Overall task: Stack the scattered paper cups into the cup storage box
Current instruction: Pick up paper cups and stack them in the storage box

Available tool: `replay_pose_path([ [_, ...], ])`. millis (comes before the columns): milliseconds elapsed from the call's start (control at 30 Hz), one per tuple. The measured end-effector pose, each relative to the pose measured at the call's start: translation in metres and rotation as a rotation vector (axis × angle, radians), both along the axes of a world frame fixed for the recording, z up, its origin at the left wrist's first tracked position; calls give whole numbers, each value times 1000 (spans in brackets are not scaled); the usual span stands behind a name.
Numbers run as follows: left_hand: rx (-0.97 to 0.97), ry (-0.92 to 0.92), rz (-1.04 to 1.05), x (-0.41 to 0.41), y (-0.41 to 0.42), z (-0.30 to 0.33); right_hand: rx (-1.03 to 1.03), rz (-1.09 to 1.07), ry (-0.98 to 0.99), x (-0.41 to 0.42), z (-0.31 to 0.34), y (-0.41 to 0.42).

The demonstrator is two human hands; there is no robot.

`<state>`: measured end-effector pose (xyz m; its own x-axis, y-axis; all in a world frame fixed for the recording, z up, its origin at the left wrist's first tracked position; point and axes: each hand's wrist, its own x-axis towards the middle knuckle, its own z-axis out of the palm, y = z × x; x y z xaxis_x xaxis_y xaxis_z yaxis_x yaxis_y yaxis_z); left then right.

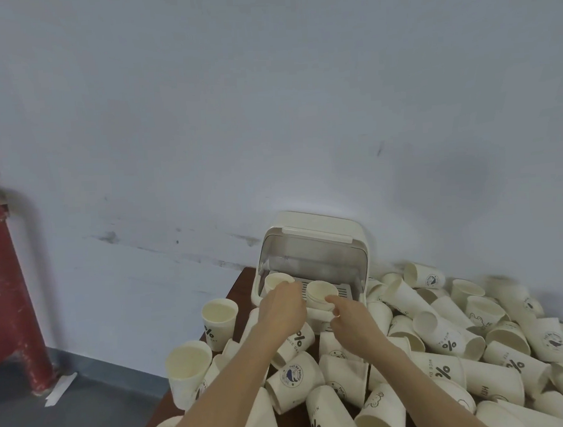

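Note:
The white cup storage box (pixel 320 234) stands against the wall with its clear lid raised. Two cup stacks stand in its open front: a left stack (pixel 277 281) and a right stack (pixel 319 291). My left hand (pixel 283 309) reaches to the box front between the two stacks, fingers curled over the left stack's side. My right hand (pixel 347 314) grips the right stack at its rim and side. Several loose white paper cups (pixel 442 329) with printed logos lie scattered over the brown table.
Two upright cups (pixel 220 324) (pixel 188 370) stand at the table's left edge (pixel 235 291). Beyond that edge is grey floor and a red pipe base (pixel 7 293). The wall is right behind the box. Cups cover the table to the right and front.

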<state>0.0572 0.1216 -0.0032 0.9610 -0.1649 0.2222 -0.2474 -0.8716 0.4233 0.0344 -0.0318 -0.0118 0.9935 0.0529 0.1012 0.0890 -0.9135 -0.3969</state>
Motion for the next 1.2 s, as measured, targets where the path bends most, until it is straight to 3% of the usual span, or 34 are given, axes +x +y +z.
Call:
replay_pose_path([
  [333,-133,17,-79,-42,-14,7,9,31,-91,-45,17,-10],
  [1200,-147,24,-258,-89,-74,-1,-11,-72,-60,-98,24,-83],
])
